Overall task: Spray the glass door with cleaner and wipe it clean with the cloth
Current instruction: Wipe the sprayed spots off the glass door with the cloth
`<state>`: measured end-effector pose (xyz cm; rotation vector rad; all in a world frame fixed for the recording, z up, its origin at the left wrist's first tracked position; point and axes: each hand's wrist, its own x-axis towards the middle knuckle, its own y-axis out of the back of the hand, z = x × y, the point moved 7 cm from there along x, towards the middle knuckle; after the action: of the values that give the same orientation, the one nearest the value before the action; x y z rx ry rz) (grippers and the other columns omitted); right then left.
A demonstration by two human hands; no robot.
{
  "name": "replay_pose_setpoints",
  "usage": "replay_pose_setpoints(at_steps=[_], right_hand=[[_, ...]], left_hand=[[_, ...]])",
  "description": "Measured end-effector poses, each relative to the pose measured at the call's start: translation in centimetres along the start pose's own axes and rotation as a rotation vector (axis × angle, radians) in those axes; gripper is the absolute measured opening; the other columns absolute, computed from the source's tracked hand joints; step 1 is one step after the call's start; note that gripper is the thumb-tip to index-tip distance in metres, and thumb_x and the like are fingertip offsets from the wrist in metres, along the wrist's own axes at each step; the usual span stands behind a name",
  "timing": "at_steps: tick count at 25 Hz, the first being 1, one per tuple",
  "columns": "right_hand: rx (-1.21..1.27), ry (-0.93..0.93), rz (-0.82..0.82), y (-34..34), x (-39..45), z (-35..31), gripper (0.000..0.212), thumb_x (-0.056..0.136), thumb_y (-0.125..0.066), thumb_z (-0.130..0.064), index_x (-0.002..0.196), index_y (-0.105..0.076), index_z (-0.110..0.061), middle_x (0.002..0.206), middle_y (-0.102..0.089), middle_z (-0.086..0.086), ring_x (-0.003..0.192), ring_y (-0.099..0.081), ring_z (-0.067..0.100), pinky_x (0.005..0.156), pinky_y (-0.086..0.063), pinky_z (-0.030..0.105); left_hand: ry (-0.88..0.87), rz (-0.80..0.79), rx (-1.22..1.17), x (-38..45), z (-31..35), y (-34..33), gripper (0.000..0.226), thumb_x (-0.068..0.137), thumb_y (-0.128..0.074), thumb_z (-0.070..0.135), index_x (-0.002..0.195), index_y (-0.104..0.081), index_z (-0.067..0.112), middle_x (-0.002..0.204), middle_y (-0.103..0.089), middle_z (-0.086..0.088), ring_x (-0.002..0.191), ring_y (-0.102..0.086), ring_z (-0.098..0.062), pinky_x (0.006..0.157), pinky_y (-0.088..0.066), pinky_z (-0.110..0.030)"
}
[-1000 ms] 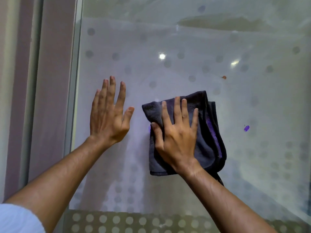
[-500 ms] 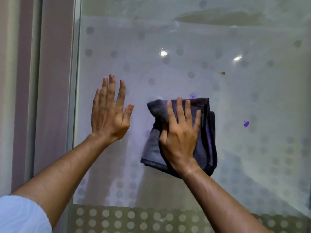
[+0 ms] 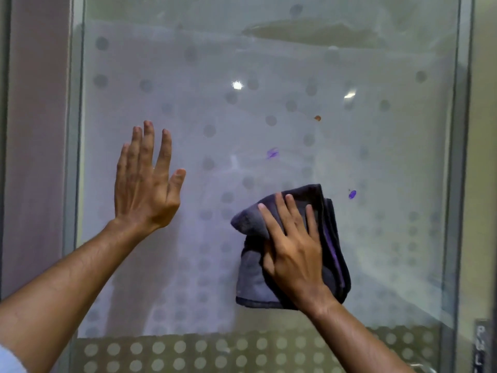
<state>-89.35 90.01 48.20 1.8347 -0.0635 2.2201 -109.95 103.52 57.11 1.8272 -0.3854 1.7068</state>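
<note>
Both my hands are up on the big clear glass door with the grey dots. My left hand is flat and wide open on the glass, with the fingers straight and holding nothing. My right hand is also flat, with spread fingers pressing the folded dark grey cloth with the purple stripe against the glass, low and a bit to the right of the middle.

I think I am in the wiping part of the job.

Some spots are not clean yet. A purple scribble mark sits above the cloth. A small purple blob sits just beside the cloth's top right corner. A little brown spot is higher up. If I wipe only down low, I could miss all three.

My fingers only push on the cloth, they do not grab it. So if I push too softly, it could slip and drop.

My bare left hand could also leave new finger marks on the glass. I would need to wipe that place too.
</note>
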Motion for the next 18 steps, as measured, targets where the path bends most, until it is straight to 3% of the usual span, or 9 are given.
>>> replay_pose_setpoints(at_steps=[3,6,11,14,18], right_hand=[[-0.018,-0.244,0.065,1.2,0.0,6.6,0.074,0.069,-0.046,-0.017,0.143,-0.047,-0.015,0.152,-0.039,0.017,0.144,-0.032,0.031,0.115,-0.023,0.059],[0.002,-0.485,0.168,2.4,1.0,11.9,0.066,0.081,-0.041,-0.019,0.147,-0.039,-0.012,0.155,-0.035,0.015,0.145,-0.029,0.031,0.117,-0.02,0.058],[0.062,-0.69,0.271,2.8,7.7,13.8,0.062,0.087,-0.043,-0.017,0.148,-0.035,-0.011,0.156,-0.034,0.012,0.146,-0.026,0.03,0.119,-0.01,0.057],[0.091,-0.666,0.267,3.2,13.2,13.1,0.062,0.087,-0.045,-0.018,0.148,-0.037,-0.013,0.157,-0.033,0.01,0.148,-0.024,0.026,0.12,-0.006,0.057],[0.067,-0.327,0.177,2.6,16.9,7.9,0.063,0.079,-0.045,-0.025,0.141,-0.048,-0.016,0.153,-0.041,0.01,0.145,-0.031,0.025,0.119,-0.01,0.056]], left_hand=[[-0.011,0.008,-0.009,0.1,0.9,-0.1,0.072,0.093,-0.027,0.045,0.155,0.0,0.02,0.163,0.008,-0.012,0.15,0.01,-0.024,0.121,0.004,-0.04],[-0.002,0.012,-0.012,0.1,0.8,-0.1,0.071,0.093,-0.026,0.045,0.155,-0.002,0.02,0.163,0.007,-0.011,0.15,0.008,-0.024,0.121,0.003,-0.04],[-0.007,0.036,-0.021,0.1,0.9,0.0,0.071,0.092,-0.024,0.046,0.155,-0.004,0.02,0.163,0.005,-0.01,0.15,0.007,-0.024,0.119,0.005,-0.037],[-0.008,0.043,-0.015,0.1,0.8,-0.1,0.071,0.093,-0.023,0.046,0.155,-0.004,0.019,0.163,0.006,-0.009,0.15,0.007,-0.023,0.12,0.004,-0.038],[-0.013,0.041,-0.012,0.1,0.8,-0.2,0.07,0.093,-0.024,0.045,0.155,-0.003,0.018,0.163,0.006,-0.01,0.15,0.008,-0.024,0.121,0.0,-0.042]])
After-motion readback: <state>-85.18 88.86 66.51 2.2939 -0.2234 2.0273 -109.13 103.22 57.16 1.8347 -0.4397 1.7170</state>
